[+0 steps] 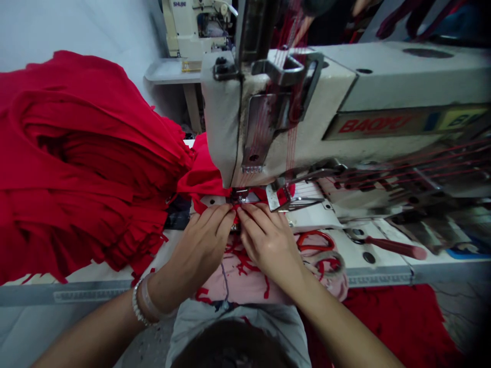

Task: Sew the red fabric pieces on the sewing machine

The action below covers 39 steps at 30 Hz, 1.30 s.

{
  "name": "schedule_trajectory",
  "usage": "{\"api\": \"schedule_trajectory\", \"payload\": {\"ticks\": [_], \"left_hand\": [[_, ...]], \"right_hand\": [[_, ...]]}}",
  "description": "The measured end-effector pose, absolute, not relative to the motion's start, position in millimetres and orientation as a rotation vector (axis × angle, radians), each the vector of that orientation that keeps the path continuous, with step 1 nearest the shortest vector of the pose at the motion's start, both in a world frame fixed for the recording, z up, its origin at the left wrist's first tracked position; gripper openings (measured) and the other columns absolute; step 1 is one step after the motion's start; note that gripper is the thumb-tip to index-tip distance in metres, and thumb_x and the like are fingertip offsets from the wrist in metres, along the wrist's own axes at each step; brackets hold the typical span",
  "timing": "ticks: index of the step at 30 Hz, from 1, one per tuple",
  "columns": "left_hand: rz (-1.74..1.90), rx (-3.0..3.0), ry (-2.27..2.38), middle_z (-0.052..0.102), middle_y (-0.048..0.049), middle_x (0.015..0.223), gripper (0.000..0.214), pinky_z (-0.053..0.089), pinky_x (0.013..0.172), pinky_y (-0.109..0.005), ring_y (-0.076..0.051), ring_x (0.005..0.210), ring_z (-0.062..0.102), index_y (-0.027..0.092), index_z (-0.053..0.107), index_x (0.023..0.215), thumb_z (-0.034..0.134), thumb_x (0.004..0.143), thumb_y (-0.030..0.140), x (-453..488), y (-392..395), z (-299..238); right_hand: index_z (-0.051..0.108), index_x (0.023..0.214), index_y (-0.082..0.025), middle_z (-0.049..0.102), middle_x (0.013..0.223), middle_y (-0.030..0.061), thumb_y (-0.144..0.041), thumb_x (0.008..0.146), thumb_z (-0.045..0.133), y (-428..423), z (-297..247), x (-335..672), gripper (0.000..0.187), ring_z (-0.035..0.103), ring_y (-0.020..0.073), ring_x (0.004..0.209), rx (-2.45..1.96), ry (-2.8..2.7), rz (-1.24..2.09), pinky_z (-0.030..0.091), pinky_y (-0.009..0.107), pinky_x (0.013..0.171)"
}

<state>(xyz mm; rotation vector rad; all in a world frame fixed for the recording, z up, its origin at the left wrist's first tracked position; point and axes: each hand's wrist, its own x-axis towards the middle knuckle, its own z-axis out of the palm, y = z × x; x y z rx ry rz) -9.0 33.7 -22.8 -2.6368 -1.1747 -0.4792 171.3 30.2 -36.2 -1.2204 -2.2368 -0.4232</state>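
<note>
My left hand (205, 245) and my right hand (270, 243) lie side by side just in front of the presser foot (240, 196) of a white sewing machine (224, 122). Between them, the fingertips of both pinch and press the edge of a red fabric piece (203, 174). That fabric runs under the foot and spreads out behind and to the left of it. Both hands' fingers are held close together, pointing at the needle area. My palms hide the near edge of the fabric. Red threads run down the machine head to the needles.
A tall stack of red cut fabric (76, 163) fills the left side. Right of my hands lie orange-handled scissors (316, 239) and a red-handled screwdriver (397, 246). Pink cloth (249, 286) with red scraps covers the front edge. Another machine (184, 28) stands behind.
</note>
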Motion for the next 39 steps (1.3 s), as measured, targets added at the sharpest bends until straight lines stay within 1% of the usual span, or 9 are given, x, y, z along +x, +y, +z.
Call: {"api": "schedule_trajectory", "payload": {"ticks": [2, 6, 13, 19, 22, 26, 30, 33, 39], "left_hand": [[-0.483, -2.651, -1.173, 0.058, -0.0170, 0.130, 0.040, 0.050, 0.090, -0.041, -0.028, 0.112, 0.054, 0.005, 0.054, 0.130, 0.041, 0.093, 0.007, -9, 35, -24], [-0.496, -2.657, -1.176, 0.058, -0.0162, 0.130, 0.041, 0.052, 0.091, -0.043, -0.029, 0.114, 0.055, 0.005, 0.052, 0.132, 0.044, 0.092, 0.006, -10, 38, -25], [-0.506, -2.692, -1.148, 0.059, -0.0147, 0.129, 0.039, 0.052, 0.097, -0.044, -0.029, 0.117, 0.055, 0.007, 0.053, 0.130, 0.047, 0.092, 0.007, -13, 44, -28], [-0.635, -2.733, -1.068, 0.062, -0.0143, 0.124, 0.033, 0.053, 0.095, -0.041, -0.026, 0.114, 0.059, 0.008, 0.057, 0.124, 0.048, 0.091, 0.008, -17, 53, -24], [-0.679, -2.718, -1.012, 0.064, -0.0139, 0.123, 0.033, 0.054, 0.092, -0.040, -0.026, 0.113, 0.061, 0.008, 0.058, 0.122, 0.047, 0.091, 0.008, -21, 55, -23], [-0.641, -2.695, -0.964, 0.066, -0.0137, 0.123, 0.032, 0.055, 0.086, -0.040, -0.027, 0.111, 0.063, 0.008, 0.061, 0.120, 0.045, 0.092, 0.008, -25, 57, -21], [-0.579, -2.624, -0.993, 0.066, -0.0160, 0.122, 0.034, 0.054, 0.086, -0.040, -0.028, 0.111, 0.063, 0.006, 0.063, 0.120, 0.044, 0.092, 0.008, -21, 54, -19], [-0.525, -2.590, -1.035, 0.066, -0.0174, 0.121, 0.035, 0.054, 0.083, -0.040, -0.029, 0.110, 0.062, 0.006, 0.063, 0.121, 0.044, 0.092, 0.008, -17, 50, -18], [-0.556, -2.597, -0.972, 0.066, -0.0143, 0.123, 0.036, 0.053, 0.087, -0.039, -0.028, 0.111, 0.061, 0.006, 0.063, 0.122, 0.043, 0.092, 0.008, -16, 49, -20]], "right_hand": [[0.066, 0.119, -0.010, 0.067, 0.117, 0.0128, -0.017, 0.094, 0.048, 33, -36, 172, 0.032, 0.054, 0.0259, 0.106, -1.242, -2.237, -0.419, 0.047, 0.041, 0.082], [0.066, 0.117, -0.009, 0.068, 0.113, 0.0137, -0.017, 0.094, 0.049, 37, -37, 173, 0.030, 0.056, 0.0253, 0.107, -1.210, -2.236, -0.345, 0.047, 0.039, 0.077], [0.068, 0.112, -0.013, 0.068, 0.111, 0.0124, -0.016, 0.095, 0.049, 42, -41, 176, 0.026, 0.060, 0.0222, 0.104, -1.169, -2.153, -0.118, 0.050, 0.039, 0.084], [0.070, 0.105, -0.016, 0.069, 0.105, 0.0119, -0.017, 0.094, 0.051, 47, -41, 181, 0.022, 0.062, 0.0228, 0.102, -1.163, -2.140, 0.021, 0.052, 0.042, 0.087], [0.070, 0.106, -0.016, 0.070, 0.103, 0.0115, -0.016, 0.094, 0.051, 48, -41, 185, 0.022, 0.064, 0.0225, 0.101, -1.155, -2.142, 0.056, 0.053, 0.041, 0.086], [0.070, 0.110, -0.015, 0.071, 0.101, 0.0112, -0.015, 0.093, 0.052, 49, -42, 191, 0.025, 0.066, 0.0218, 0.099, -1.145, -2.138, 0.100, 0.055, 0.039, 0.085], [0.069, 0.116, -0.018, 0.070, 0.110, 0.0112, -0.013, 0.093, 0.051, 49, -43, 193, 0.029, 0.065, 0.0220, 0.103, -1.147, -2.151, 0.088, 0.055, 0.041, 0.089], [0.068, 0.117, -0.019, 0.069, 0.113, 0.0106, -0.012, 0.094, 0.050, 49, -44, 192, 0.030, 0.065, 0.0210, 0.104, -1.135, -2.170, 0.046, 0.054, 0.040, 0.088], [0.069, 0.112, -0.012, 0.067, 0.116, 0.0141, -0.007, 0.092, 0.048, 47, -41, 189, 0.030, 0.064, 0.0205, 0.103, -1.121, -2.224, -0.209, 0.054, 0.034, 0.082]]}}
